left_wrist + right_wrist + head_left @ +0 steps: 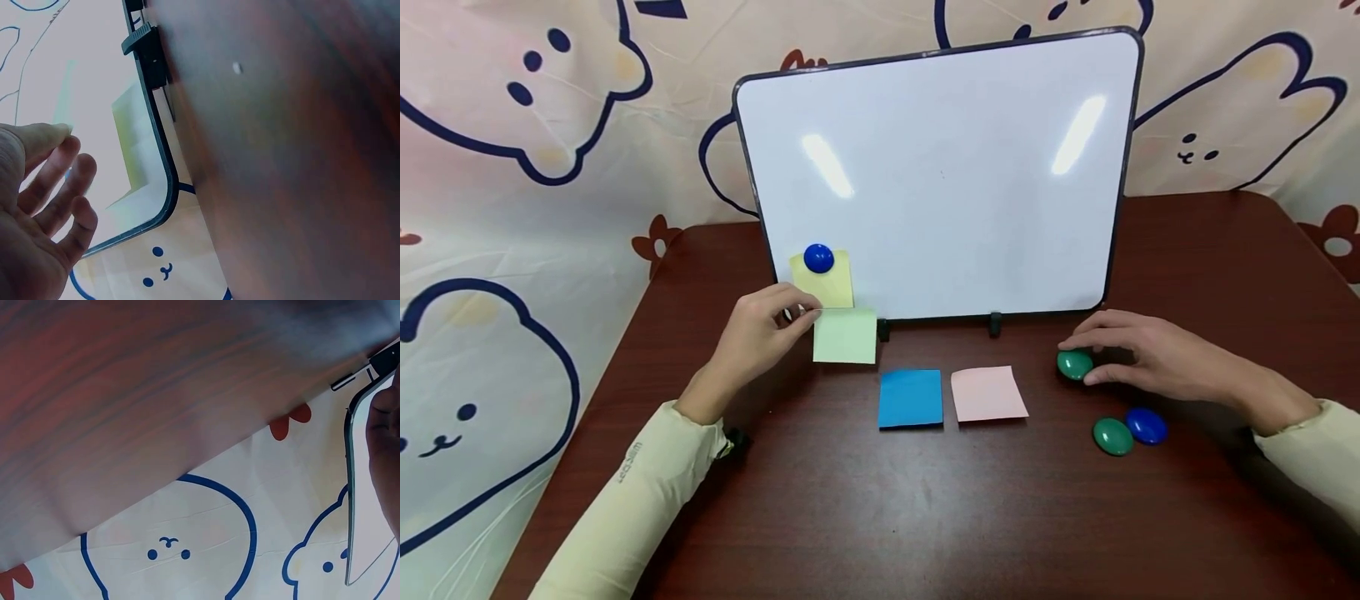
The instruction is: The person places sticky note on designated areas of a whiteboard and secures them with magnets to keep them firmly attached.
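In the head view, the left hand [758, 333] pinches a pale green sticky note [845, 337] by its upper left corner, in front of the whiteboard's lower left edge. Thumb and forefinger meet at that corner in the left wrist view, where the left hand [47, 194] shows its other fingers loosely bent. Just above the note, a yellow note [831, 287] is on the whiteboard [940, 183] under a blue round magnet [818, 258]. At the right, the right hand [1157, 358] grips a green round magnet [1074, 364] between thumb and fingers. Only part of the right hand [384, 444] enters the right wrist view.
A blue note [911, 398] and a pink note [988, 393] lie side by side on the dark table [880, 517]. Another green magnet [1112, 437] and a blue magnet [1146, 426] rest below the right hand. Black feet [995, 324] hold the whiteboard up before a patterned cloth [662, 167].
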`<state>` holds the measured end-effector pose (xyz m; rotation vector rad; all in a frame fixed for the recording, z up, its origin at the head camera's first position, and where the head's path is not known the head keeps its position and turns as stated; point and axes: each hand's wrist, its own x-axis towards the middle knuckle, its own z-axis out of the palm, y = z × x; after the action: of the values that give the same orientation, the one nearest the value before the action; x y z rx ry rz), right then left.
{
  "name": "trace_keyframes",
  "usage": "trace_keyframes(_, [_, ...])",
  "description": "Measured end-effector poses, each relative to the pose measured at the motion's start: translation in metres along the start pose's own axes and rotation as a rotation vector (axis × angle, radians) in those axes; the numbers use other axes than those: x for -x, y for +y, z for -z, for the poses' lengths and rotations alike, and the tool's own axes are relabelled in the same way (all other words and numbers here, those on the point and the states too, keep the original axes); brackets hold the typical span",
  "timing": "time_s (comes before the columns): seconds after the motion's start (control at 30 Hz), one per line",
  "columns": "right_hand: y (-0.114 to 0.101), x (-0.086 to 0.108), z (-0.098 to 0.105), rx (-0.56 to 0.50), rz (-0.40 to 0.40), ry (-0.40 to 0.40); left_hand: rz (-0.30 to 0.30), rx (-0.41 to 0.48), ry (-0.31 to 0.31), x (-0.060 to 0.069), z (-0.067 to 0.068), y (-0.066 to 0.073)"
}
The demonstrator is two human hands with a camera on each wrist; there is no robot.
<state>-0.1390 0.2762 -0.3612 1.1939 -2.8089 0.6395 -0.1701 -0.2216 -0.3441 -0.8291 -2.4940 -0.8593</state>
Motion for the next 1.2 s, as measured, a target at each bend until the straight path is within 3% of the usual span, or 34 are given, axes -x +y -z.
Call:
trace_keyframes(0.63, [0.0,-0.008,-0.001,0.017,0.003,-0.011,-0.007,-0.086,0.004,-0.014,-0.007,0.003])
trace_keyframes(1.03, [-0.001,-0.01,-0.002,0.007,0.014,-0.007,-0.004,-0.078,-0.012,-0.019,-0.011,0.006])
trace_keyframes(1.2, [-0.002,-0.012,-0.001,0.012,0.012,-0.009,-0.014,-0.067,0.009,-0.022,-0.012,0.006])
